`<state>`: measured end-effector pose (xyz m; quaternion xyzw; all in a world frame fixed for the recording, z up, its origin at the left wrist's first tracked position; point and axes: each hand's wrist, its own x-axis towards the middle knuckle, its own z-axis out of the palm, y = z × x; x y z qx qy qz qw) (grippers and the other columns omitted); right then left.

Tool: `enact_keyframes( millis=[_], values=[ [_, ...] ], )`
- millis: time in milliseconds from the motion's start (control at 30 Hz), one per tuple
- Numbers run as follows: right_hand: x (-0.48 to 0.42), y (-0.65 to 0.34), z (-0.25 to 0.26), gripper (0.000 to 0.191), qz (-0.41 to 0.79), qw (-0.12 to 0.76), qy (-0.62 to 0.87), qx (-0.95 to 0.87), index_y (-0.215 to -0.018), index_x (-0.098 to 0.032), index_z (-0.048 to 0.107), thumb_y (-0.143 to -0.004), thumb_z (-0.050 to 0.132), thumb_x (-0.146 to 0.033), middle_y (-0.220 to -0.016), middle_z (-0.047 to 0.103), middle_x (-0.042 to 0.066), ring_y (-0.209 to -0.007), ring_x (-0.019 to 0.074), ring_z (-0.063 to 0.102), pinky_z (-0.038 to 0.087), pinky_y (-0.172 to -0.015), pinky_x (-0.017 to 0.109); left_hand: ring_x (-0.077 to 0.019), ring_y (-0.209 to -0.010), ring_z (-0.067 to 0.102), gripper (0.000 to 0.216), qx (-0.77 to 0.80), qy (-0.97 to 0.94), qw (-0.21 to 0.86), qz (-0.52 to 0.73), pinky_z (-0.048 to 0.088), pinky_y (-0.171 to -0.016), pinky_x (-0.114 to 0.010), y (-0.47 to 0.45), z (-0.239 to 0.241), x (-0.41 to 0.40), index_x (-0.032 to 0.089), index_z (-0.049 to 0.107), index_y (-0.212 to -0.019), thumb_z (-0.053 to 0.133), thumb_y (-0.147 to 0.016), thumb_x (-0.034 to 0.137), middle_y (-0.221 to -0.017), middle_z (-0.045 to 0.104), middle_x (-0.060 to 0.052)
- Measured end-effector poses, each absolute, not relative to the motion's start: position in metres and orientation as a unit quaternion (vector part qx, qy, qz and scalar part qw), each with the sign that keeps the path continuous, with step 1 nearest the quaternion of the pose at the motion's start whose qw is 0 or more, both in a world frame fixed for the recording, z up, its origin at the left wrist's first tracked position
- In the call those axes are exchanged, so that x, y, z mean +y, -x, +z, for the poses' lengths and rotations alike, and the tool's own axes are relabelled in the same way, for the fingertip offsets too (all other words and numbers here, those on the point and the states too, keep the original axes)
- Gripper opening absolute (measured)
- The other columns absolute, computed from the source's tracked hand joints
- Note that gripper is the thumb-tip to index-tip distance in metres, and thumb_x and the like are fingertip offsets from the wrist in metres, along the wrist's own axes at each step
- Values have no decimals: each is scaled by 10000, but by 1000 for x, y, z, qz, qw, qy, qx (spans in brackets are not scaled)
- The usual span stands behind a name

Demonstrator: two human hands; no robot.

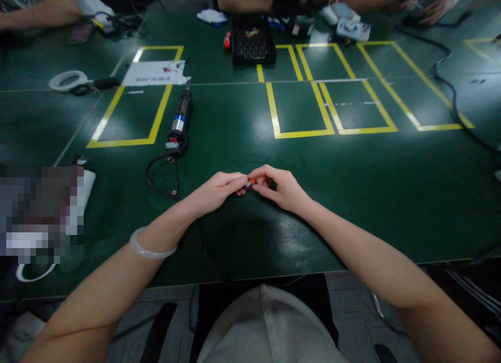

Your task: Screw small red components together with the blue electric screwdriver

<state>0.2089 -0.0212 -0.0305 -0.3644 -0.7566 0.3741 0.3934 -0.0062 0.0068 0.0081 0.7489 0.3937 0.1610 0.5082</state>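
Note:
Close together above the near middle of the green table (242, 138), my left hand (226, 188) and my right hand (279, 188) both pinch a small red and black part (250, 184). Its exact kind is too small to make out, and the fingertips cover much of it. The left thumb presses on its left end, while the right thumb and forefinger close on its right side. To the left of my hands lies a black electric screwdriver (180, 120) with a silver band, its cord (151, 172) curling toward me.
A black tray (253, 57) holding small parts stands at the back. Across the table are co-workers' arms (250, 2). Yellow tape (301, 135) marks rectangles on the surface. A white label sheet (152, 73), a tape roll (68, 81) and a cable (454, 91) also lie there.

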Motion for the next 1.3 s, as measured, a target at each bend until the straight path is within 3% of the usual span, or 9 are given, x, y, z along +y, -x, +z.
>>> enact_keyframes(
  millis=[300,467,667,833,1000,1167,1300],
  values=[
    [-21,-209,-33,160,372,413,369,-745,-1091,-218,580,-933,603,-226,-819,636,-17,-722,123,594,487,-702,268,-174,-798,629,340,380,-742,523,179,499,-803,-311,8,3,9,167,696,-896,544,-958,465,-833,687,-44],
    [-20,-210,-33,192,408,421,368,-721,-1081,-212,577,-930,646,-309,-849,655,-8,-727,122,601,489,-686,265,-192,-876,666,306,404,-767,451,213,520,-830,-316,6,5,4,178,703,-1053,617,-931,446,-955,722,-53],
    [-18,-210,-33,127,379,418,385,-730,-1005,-208,595,-899,658,-238,-894,649,9,-727,125,599,486,-683,278,-211,-964,680,288,406,-770,423,251,542,-916,-354,4,4,0,189,672,-1084,683,-886,398,-1050,721,-65],
    [-18,-210,-34,191,355,419,385,-742,-1055,-208,598,-876,661,-190,-945,659,18,-770,134,617,491,-712,286,-193,-924,679,205,396,-776,410,269,543,-890,-335,4,2,0,186,665,-1002,702,-876,343,-988,707,-50],
    [-19,-210,-32,125,342,409,385,-754,-1005,-205,613,-888,654,-194,-955,668,28,-801,144,618,495,-735,292,-184,-903,666,225,389,-797,380,262,521,-855,-312,5,2,1,190,652,-1003,687,-897,386,-969,693,-37],
    [-18,-212,-31,117,343,410,406,-741,-988,-203,611,-881,658,-208,-897,656,14,-768,140,611,496,-729,289,-217,-1004,642,313,440,-812,288,253,481,-917,-346,13,5,10,203,655,-1087,507,-984,459,-1057,687,-60],
    [-17,-213,-32,106,353,413,410,-732,-981,-202,608,-890,655,-228,-874,656,10,-748,135,602,500,-725,289,-286,-1227,540,422,539,-794,115,257,395,-1032,-423,40,5,33,231,625,-1213,480,-960,537,-1281,614,-90]
  ],
)
